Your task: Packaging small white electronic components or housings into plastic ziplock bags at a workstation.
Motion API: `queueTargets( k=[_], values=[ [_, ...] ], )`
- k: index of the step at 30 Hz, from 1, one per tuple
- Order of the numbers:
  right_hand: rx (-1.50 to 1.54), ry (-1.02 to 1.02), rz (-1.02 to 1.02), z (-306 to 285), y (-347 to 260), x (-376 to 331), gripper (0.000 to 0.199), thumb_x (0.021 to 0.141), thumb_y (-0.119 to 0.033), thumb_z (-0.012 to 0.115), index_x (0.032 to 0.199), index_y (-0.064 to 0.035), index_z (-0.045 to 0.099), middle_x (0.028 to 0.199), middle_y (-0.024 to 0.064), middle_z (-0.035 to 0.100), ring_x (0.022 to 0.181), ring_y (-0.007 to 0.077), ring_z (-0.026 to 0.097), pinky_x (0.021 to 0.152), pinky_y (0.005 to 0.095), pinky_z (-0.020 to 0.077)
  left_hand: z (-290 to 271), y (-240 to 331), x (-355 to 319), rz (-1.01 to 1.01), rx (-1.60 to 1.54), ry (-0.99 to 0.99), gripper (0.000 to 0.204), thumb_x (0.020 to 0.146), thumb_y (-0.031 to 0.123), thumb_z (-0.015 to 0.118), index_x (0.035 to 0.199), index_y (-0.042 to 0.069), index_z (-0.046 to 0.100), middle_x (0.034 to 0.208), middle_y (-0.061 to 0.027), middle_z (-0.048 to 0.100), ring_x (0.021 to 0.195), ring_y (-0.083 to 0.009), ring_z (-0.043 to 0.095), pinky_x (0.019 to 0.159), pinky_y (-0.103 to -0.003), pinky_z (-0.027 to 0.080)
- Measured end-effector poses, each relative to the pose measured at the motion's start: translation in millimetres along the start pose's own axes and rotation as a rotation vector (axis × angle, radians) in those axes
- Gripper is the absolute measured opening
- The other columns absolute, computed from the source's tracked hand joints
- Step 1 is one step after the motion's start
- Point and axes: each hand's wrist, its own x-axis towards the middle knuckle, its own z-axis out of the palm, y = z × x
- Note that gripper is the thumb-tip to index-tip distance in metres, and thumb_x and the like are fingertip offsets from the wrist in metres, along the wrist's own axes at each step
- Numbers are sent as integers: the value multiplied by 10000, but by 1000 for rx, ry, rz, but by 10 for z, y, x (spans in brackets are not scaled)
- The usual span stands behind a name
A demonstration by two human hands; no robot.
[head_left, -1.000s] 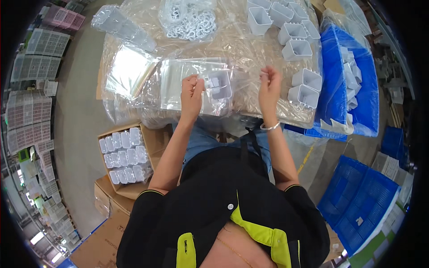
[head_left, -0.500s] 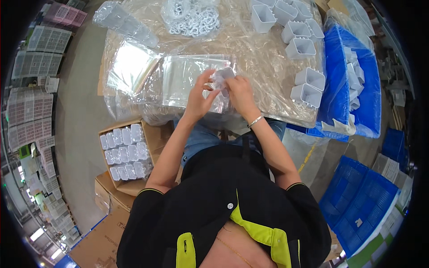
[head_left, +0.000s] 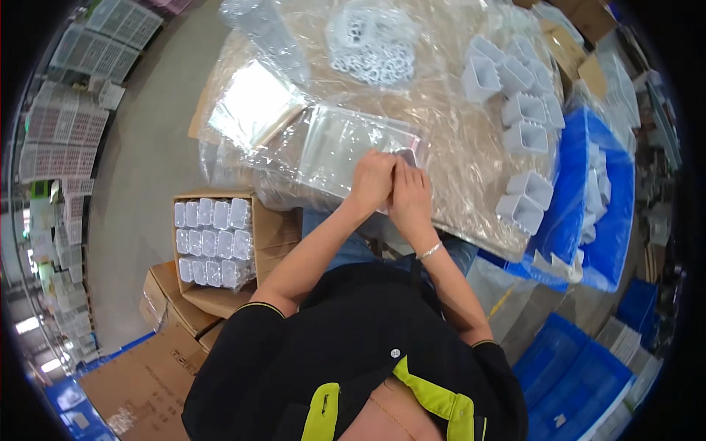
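Clear bag: lies flat on the plastic-covered table, its near right corner under the hands.
Left hand: curled shut, pinching the bag's corner.
Right hand: closed, pressed against the left hand on a small white part.
Table edge: just below the hands.
White square cups: rowed to the right, apart.
Open carton: below left, well apart.
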Motion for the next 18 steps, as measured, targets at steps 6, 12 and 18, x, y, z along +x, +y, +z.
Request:
queueTargets(
  k=[6,12,18],
  values=[
    [-201,-137,57,210,90,-59,615,762,-217,677,1260,71,459,1197,221,583,1163,295,540,1076,504,281,-149,117,-28,-119,-554,20,118,840,68,588,934,10,629,1016,-152,590,835,-287,586,745,-375,482],
    [-246,-268,43,319,110,-9,381,839,-205,596,1164,-12,546,778,114,653,779,277,639,959,540,367,498,-235,-479,-476,-850,419,360,914,180,568,1202,-27,509,1248,-185,509,1192,-303,478,986,-382,384],
    [-52,-97,73,-557,27,821,407,863,-143,627,1217,33,532,938,189,645,782,332,588,922,474,374,630,-465,-569,-216,-371,166,378,896,178,536,1213,-28,535,1272,-218,512,1219,-375,438,1047,-466,321]
  ],
)
